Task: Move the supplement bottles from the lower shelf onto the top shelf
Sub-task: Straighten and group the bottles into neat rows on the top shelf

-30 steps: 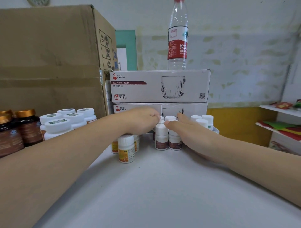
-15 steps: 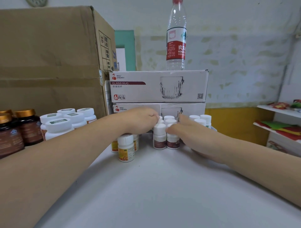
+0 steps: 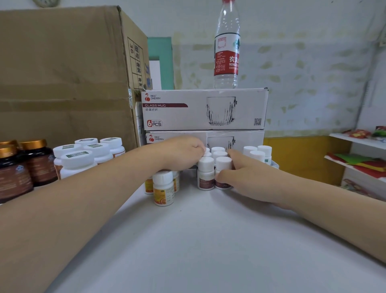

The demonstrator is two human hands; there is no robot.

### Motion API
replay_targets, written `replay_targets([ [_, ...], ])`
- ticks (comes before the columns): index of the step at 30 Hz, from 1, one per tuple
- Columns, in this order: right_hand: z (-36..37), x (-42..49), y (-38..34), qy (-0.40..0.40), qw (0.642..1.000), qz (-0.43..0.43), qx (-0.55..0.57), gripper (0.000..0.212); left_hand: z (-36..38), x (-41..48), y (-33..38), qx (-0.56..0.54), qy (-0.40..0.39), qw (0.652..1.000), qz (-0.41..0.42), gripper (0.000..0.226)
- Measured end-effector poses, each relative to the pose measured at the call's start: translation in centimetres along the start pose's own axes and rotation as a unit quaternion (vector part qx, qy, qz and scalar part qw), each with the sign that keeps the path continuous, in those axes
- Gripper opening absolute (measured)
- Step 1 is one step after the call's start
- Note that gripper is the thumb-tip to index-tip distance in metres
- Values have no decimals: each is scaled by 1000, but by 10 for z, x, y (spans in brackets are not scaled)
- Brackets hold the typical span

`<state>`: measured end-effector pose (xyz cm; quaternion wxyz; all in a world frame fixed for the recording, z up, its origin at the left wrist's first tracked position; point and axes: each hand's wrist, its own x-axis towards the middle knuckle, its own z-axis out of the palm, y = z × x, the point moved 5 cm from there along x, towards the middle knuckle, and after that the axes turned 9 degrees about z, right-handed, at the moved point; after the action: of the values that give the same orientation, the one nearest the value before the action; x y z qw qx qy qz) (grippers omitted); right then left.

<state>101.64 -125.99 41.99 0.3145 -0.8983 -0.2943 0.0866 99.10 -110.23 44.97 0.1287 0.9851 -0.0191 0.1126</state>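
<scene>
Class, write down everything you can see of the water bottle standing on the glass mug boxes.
The water bottle is clear plastic, with a red cap cut by the picture's top edge and a red and white label bearing Chinese characters. It stands upright on the upper glass mug box, right of its middle. Only that box touches it. Whether it holds water cannot be told.
</scene>
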Motion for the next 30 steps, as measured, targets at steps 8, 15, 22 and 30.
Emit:
replay_targets([
  [8,-3,2,-8,18,999,-39,-15,24,0,1,0,0,4,1000,4,37],
  [15,-2,2,-6,-6,999,-34,15,20,0,-1,2,1,-2,1000,0,38],
  [22,-3,3,-4,-42,996,-34,64,27,0,-1,2,-1,-4,1000,-3,38],
  [30,2,14,3,-24,998,-57,28,49,0,-2,4,-2,-8,1000,-4,37],
])
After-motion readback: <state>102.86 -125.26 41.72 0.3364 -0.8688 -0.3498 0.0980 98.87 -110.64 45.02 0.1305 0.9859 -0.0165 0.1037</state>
